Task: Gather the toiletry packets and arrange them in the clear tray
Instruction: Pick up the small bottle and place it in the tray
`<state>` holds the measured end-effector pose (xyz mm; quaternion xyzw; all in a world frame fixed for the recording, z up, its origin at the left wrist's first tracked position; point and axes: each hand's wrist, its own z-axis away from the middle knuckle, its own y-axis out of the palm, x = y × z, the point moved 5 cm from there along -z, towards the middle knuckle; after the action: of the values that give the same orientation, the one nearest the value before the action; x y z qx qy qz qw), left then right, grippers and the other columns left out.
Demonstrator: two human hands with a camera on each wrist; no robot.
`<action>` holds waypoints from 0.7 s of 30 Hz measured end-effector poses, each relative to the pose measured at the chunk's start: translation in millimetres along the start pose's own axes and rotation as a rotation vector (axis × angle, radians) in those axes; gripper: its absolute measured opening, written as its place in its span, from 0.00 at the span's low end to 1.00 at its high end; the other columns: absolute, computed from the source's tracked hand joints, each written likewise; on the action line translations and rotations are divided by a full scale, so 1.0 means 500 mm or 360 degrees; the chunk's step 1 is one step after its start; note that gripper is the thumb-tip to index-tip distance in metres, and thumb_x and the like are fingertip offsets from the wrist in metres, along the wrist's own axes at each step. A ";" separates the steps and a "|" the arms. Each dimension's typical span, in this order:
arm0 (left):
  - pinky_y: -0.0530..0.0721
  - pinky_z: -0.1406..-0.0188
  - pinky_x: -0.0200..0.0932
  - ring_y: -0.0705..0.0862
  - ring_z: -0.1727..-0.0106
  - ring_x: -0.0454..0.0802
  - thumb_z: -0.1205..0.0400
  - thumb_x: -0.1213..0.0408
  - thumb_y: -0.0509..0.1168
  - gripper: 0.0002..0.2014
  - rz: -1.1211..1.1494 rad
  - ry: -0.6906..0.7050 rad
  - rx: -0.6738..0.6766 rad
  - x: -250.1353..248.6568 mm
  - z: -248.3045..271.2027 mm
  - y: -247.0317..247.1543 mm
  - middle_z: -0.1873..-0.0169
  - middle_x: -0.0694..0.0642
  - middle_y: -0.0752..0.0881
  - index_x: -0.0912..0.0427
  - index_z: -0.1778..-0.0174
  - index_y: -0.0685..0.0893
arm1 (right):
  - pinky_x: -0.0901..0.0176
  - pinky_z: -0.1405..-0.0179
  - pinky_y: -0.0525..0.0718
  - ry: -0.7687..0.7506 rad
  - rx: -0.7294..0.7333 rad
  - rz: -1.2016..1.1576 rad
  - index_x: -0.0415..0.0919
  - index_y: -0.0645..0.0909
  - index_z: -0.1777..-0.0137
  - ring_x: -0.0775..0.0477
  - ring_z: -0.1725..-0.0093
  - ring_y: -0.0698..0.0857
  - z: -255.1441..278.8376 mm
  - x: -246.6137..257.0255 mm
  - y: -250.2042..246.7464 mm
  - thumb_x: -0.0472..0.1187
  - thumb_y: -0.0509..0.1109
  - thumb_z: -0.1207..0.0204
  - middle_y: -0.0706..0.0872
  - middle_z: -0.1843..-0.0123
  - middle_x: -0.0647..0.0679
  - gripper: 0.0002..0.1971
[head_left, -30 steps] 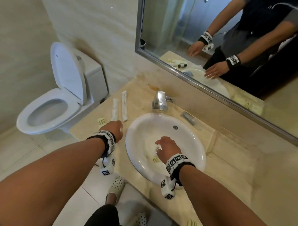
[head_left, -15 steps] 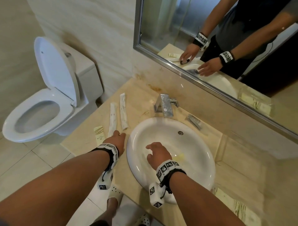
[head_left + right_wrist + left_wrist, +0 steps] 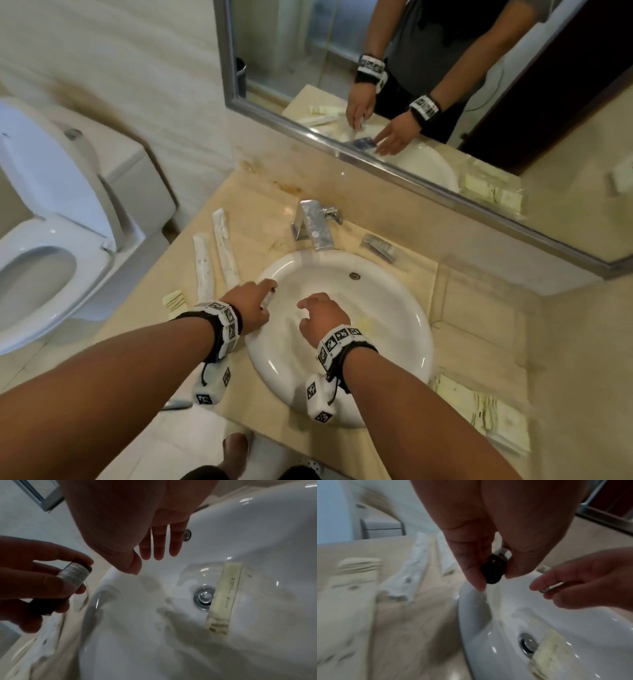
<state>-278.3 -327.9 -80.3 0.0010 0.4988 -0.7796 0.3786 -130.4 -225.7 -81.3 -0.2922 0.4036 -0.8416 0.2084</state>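
My left hand (image 3: 255, 301) hovers at the left rim of the sink (image 3: 404, 346) and pinches a small dark bottle with a silver cap (image 3: 494, 569), also seen in the right wrist view (image 3: 73, 574). My right hand (image 3: 318, 313) hangs over the basin with straight fingers (image 3: 160, 545) and holds nothing. A cream packet (image 3: 224, 601) lies in the basin beside the drain. Two long white packets (image 3: 205, 263) and a small cream packet (image 3: 174, 299) lie on the counter left of the sink. Cream packets (image 3: 479, 411) sit front right in a clear tray (image 3: 525, 445) with faint edges.
A chrome faucet (image 3: 315, 222) stands behind the basin, with a clear-wrapped item (image 3: 378, 246) to its right. The mirror (image 3: 445, 102) runs along the back wall. A toilet (image 3: 44, 240) with its lid up stands left of the counter.
My left hand has moved from the counter by the white packets to the sink rim and now holds the small bottle. The right hand stays over the basin, fingers straighter.
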 end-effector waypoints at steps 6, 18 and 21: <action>0.84 0.53 0.46 0.87 0.53 0.55 0.19 0.59 0.62 0.30 0.0063 0.0478 0.0222 -0.205 -0.030 -0.015 0.46 0.58 0.88 0.44 0.21 0.61 | 0.52 0.31 0.79 0.0226 -0.0140 0.0018 0.53 0.76 0.22 0.44 0.25 0.76 0.000 -0.082 -0.102 0.41 0.65 0.19 0.71 0.20 0.49 0.25; 0.92 0.71 0.55 0.91 0.70 0.53 0.22 0.54 0.68 0.26 0.0522 0.0314 0.0124 -0.401 -0.160 -0.046 0.57 0.54 0.86 0.35 0.32 0.64 | 0.51 0.30 0.79 0.0489 -0.0311 -0.0079 0.51 0.75 0.21 0.44 0.26 0.75 -0.012 -0.312 -0.189 0.41 0.65 0.20 0.73 0.22 0.48 0.26; 0.92 0.69 0.55 0.90 0.70 0.52 0.23 0.54 0.69 0.28 0.0475 0.0278 0.0063 -0.415 -0.199 -0.048 0.60 0.54 0.88 0.37 0.30 0.64 | 0.50 0.30 0.78 0.0425 -0.0307 -0.0044 0.50 0.74 0.21 0.42 0.25 0.73 -0.062 -0.331 -0.198 0.42 0.66 0.19 0.72 0.22 0.46 0.26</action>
<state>-181.9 -122.8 -33.0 0.1501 0.5088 -0.7214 0.4452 -39.3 -53.2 -70.9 -0.2018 0.5025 -0.8331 0.1123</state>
